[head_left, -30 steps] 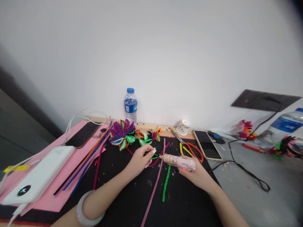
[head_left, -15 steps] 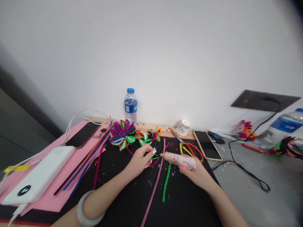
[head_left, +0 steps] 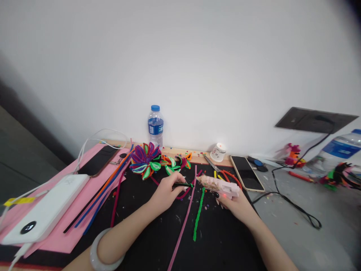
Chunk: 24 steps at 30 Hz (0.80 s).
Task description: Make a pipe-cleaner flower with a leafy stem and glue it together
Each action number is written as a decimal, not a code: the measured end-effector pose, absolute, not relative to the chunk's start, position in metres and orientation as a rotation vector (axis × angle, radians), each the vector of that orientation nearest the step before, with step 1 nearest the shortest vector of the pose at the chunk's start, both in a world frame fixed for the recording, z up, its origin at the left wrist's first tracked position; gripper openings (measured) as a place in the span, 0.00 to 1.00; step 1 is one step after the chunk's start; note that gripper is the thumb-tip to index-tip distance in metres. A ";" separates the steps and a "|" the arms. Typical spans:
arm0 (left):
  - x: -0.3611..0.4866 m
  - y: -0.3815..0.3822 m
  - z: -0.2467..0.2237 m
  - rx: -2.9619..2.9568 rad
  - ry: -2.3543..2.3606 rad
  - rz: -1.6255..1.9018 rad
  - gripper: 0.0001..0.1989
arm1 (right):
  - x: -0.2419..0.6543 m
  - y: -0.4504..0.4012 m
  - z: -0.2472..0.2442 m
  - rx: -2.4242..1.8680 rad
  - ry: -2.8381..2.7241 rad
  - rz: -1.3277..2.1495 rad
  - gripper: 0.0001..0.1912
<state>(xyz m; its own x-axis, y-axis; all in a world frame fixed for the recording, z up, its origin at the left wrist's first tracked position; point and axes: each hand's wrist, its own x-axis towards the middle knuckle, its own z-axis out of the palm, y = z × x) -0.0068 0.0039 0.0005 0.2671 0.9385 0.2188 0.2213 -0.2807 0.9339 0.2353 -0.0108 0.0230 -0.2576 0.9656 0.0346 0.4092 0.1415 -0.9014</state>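
Note:
My left hand (head_left: 168, 188) pinches a small black and green pipe-cleaner piece (head_left: 184, 184) over the black mat (head_left: 225, 241). My right hand (head_left: 238, 203) is wrapped round a pale glue gun (head_left: 220, 186) with a red light, its nozzle pointing left, a short gap from the piece. Between the hands lies a long pink pipe cleaner (head_left: 184, 222), with a twisted green one (head_left: 199, 218) to its right. A purple and green pipe-cleaner flower (head_left: 146, 160) and smaller green and orange leaf shapes (head_left: 173, 163) rest behind my left hand.
Behind stand a water bottle (head_left: 155, 126) and a paper cup (head_left: 218, 152). Pliers (head_left: 232, 178) and a phone (head_left: 247, 173) lie right. A power bank (head_left: 47, 209), another phone (head_left: 98, 161) and loose pipe cleaners (head_left: 107, 188) lie left. A black cable (head_left: 296, 209) loops at right.
The glue gun has moved right, its nozzle now away from the piece. In my left hand the piece has turned and is held more level.

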 end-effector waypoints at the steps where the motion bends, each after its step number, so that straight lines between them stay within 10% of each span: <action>1: -0.008 0.003 0.001 1.762 1.089 1.094 0.03 | 0.236 -0.011 0.022 -1.315 -1.760 1.117 0.09; 24: -0.007 0.001 0.003 1.835 0.987 1.374 0.06 | 0.238 -0.014 0.017 -1.346 -1.668 1.411 0.13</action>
